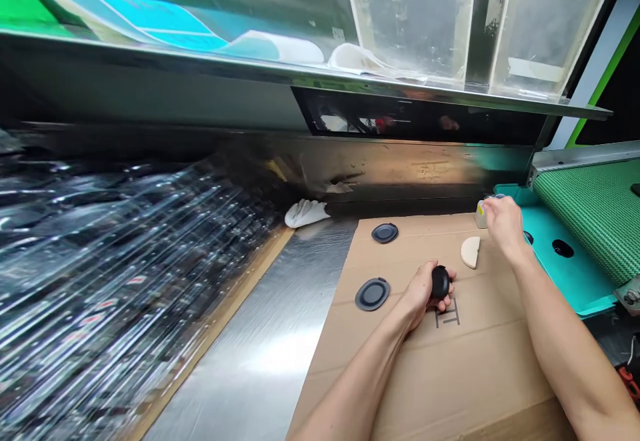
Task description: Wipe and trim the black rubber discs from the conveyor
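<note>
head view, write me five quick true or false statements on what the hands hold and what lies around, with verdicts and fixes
1. The left hand holds a black rounded piece. True.
2. Two grey discs lie stacked together. False: they lie apart on the cardboard.
3. The green belt is to the right of the cardboard. True.
4. The right hand grips the cream half-round piece. False: that piece lies on the cardboard, apart from the hand.
5. The teal tray is left of the cardboard. False: it is to the right.
</note>
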Demonstrator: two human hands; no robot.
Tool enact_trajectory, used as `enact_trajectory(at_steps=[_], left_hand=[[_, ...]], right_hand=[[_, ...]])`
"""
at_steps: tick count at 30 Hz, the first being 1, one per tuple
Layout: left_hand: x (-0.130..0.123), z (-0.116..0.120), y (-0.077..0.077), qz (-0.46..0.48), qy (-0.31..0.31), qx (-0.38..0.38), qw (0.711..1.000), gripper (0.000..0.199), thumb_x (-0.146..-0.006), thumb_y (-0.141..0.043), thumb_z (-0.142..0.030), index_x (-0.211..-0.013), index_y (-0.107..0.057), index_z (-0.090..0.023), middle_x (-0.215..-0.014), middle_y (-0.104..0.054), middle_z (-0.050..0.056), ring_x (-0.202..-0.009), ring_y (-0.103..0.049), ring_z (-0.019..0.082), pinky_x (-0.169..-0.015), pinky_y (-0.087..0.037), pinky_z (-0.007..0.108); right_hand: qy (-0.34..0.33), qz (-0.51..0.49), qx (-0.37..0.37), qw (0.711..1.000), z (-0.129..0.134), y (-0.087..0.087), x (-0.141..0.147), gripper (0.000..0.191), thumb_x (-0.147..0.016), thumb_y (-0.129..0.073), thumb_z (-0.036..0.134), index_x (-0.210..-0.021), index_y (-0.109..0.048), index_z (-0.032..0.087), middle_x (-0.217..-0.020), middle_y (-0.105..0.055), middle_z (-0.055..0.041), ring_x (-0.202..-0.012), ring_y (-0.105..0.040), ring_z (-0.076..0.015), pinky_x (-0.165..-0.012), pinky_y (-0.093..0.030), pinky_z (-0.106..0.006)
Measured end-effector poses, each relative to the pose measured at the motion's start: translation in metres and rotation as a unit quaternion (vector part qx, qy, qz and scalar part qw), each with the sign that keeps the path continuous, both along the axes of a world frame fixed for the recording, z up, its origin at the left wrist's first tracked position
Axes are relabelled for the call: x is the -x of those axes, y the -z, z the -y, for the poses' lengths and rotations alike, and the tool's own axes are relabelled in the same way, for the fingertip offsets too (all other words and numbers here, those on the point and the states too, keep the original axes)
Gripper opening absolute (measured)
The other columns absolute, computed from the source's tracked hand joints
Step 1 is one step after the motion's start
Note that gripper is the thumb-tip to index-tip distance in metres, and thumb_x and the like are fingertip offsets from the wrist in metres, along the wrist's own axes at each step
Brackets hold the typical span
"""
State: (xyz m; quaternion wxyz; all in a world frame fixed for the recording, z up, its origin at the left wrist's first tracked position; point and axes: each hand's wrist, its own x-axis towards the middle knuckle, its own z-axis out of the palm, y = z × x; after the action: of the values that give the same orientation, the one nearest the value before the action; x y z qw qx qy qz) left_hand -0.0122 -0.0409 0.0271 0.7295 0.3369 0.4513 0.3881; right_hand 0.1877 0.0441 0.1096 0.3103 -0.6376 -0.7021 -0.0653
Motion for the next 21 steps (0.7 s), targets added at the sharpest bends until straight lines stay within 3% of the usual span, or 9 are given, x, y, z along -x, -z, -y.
enact_trajectory(at_steps=[3, 7, 14, 21], left_hand=[[-0.001, 0.001, 0.002, -0.015, -0.005, -0.016, 1.000, 0.050, -0.094, -0.034, -0.051, -0.096, -0.062, -0.010, -0.060, -0.061, 0.005, -0.039, -0.055, 0.015, -0.037, -0.040, 0.024], [-0.003, 0.002, 0.003, -0.030, -0.006, -0.014, 0.999, 0.053, -0.093, -0.034, -0.058, -0.091, -0.060, -0.012, -0.058, -0.060, 0.003, -0.039, -0.054, 0.014, -0.036, -0.040, 0.023], [-0.003, -0.001, 0.005, -0.036, 0.005, -0.037, 0.999, 0.058, -0.091, -0.034, -0.064, -0.091, -0.059, -0.012, -0.058, -0.060, 0.003, -0.039, -0.056, 0.014, -0.036, -0.039, 0.023], [-0.003, -0.001, 0.008, -0.025, 0.005, -0.050, 0.998, 0.062, -0.091, -0.034, -0.066, -0.093, -0.061, -0.010, -0.058, -0.060, 0.003, -0.039, -0.056, 0.014, -0.037, -0.039, 0.023]], right_hand=[[0.097, 0.032, 0.069, 0.992, -0.044, -0.031, -0.018, 0.021, -0.091, -0.058, 0.028, -0.103, -0.073, 0.018, -0.097, -0.068, -0.0117, -0.092, -0.064, -0.0242, -0.078, -0.047, -0.032], [0.071, 0.141, 0.198, 0.968, -0.078, -0.046, -0.031, 0.016, -0.084, -0.065, 0.024, -0.095, -0.075, 0.018, -0.094, -0.070, -0.0113, -0.085, -0.066, -0.0210, -0.073, -0.049, -0.027], [0.035, 0.243, 0.234, 0.941, -0.095, -0.053, -0.034, 0.014, -0.078, -0.068, 0.019, -0.088, -0.078, 0.018, -0.090, -0.072, -0.0108, -0.086, -0.067, -0.0217, -0.075, -0.050, -0.027], [0.008, 0.245, 0.251, 0.937, -0.099, -0.059, -0.031, 0.014, -0.076, -0.067, 0.016, -0.084, -0.079, 0.017, -0.080, -0.072, -0.0082, -0.073, -0.066, -0.0179, -0.067, -0.049, -0.024]])
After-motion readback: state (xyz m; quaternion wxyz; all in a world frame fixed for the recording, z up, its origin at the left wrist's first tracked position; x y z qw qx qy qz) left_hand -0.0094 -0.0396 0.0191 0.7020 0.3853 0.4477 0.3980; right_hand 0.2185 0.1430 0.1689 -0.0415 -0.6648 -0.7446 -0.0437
